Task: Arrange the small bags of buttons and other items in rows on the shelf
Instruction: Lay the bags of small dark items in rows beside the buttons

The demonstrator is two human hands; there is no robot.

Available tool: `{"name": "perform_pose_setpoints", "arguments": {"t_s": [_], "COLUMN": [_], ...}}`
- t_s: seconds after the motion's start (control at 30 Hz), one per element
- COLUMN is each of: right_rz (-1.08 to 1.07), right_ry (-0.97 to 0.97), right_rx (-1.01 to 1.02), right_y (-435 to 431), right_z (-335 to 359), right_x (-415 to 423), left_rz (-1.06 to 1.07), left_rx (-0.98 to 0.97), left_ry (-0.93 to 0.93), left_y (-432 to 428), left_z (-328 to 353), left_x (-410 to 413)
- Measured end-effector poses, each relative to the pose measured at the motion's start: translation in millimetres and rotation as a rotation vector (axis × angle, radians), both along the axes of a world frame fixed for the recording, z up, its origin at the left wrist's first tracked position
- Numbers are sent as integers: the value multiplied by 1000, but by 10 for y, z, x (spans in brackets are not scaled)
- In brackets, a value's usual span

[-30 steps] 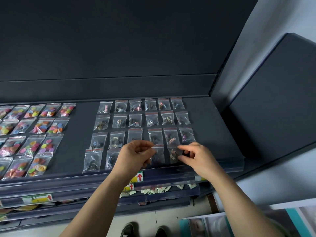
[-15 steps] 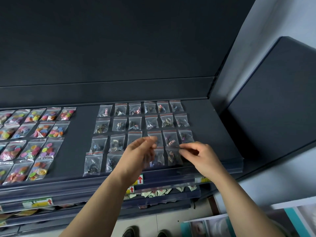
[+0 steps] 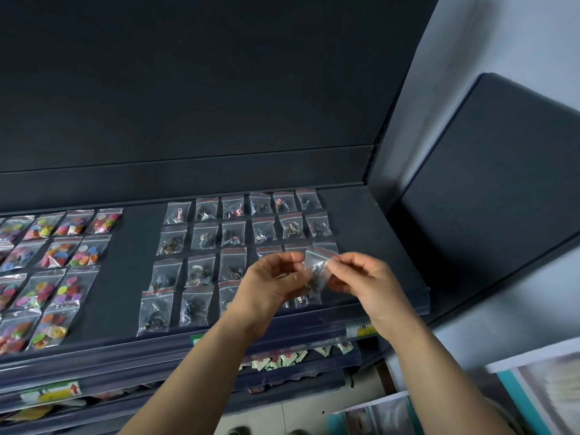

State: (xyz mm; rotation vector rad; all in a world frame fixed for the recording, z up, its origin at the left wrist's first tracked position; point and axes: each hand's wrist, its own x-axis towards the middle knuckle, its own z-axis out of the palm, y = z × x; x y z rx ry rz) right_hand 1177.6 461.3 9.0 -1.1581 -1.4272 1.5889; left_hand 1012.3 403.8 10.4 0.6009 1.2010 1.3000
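Observation:
A small clear zip bag with dark metal bits is lifted above the dark shelf. My left hand pinches its left edge and my right hand pinches its top right corner by the red seal. Under and behind my hands lie rows of similar bags of metal items. To the left lie rows of bags of coloured buttons. My hands hide part of the front rows.
A dark back panel rises behind the shelf, and a side wall closes it on the right. Lower shelves with price labels and small packets jut out below. Printed sheets lie at the bottom right.
Both hands rose off the front row, lifting one bag of metal items off the shelf; it is now held up between them.

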Motion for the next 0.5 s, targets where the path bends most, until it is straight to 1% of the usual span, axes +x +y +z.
{"name": "perform_pose_setpoints", "arguments": {"t_s": [0.1,0.2,0.27,0.37,0.4,0.43,0.5], "right_rz": [-44,-46,-18,-12,-29,-59,-119], "right_ry": [62,39,23,20,-17,-82,-255], "right_rx": [-38,-59,-91,-111,-86,-47,40], "right_y": [-9,-2,10,36,50,74,135], "right_z": [-18,-47,-63,-77,-84,-99,-147], "right_x": [-7,-8,13,42,52,66,108], "left_rz": [-66,-128,-112,-68,-61,-52,-27], "left_rx": [-31,-25,-27,-48,-60,-70,-67], "left_ry": [64,113,172,161,176,237,444], "left_y": [-14,4,31,73,87,102,123], "left_z": [-4,-3,-12,-40,-50,-65,-106], "left_x": [29,41,49,61,60,46,-17]}}
